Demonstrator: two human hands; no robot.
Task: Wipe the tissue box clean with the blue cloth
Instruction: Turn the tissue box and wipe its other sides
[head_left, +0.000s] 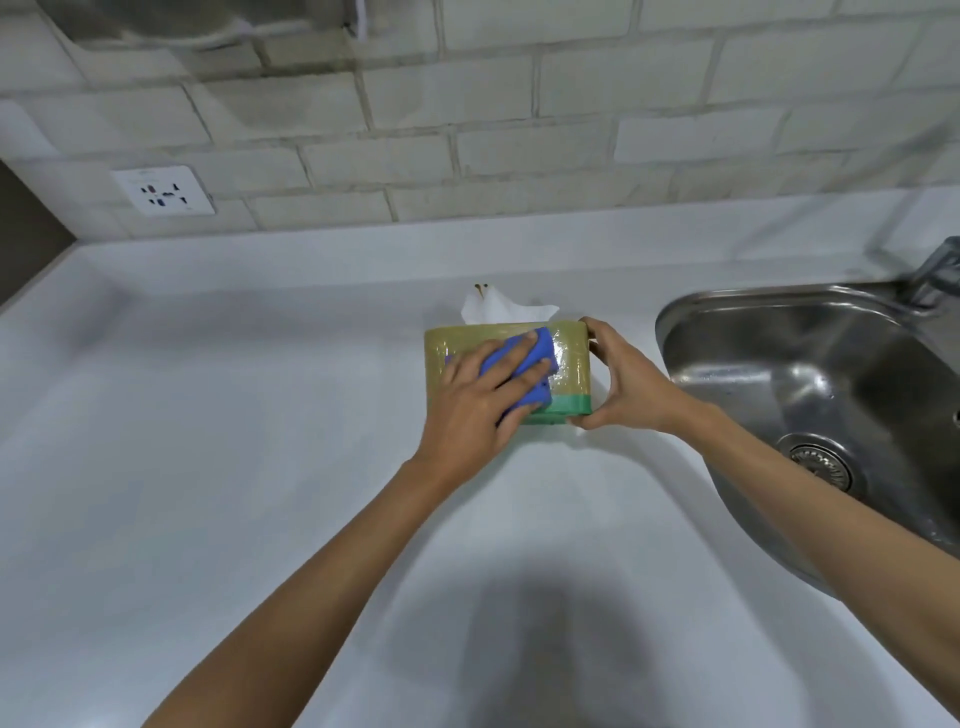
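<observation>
The tissue box (571, 358) is olive-tan with a green band along its near edge and a shiny plastic wrap. It sits on the white counter just left of the sink, with a white tissue (493, 307) sticking up at its far side. My left hand (480, 402) lies flat on the box's facing side and presses the folded blue cloth (537, 358) against it. My right hand (626, 382) clamps the box's right end between thumb and fingers. The left part of the box is hidden under my left hand.
A stainless steel sink (810, 374) with a round drain (823, 462) lies right of the box, a tap (935, 275) at its back. The white counter (234, 441) stretches left and toward me. A wall socket (163, 191) sits in the tiled wall at the back left.
</observation>
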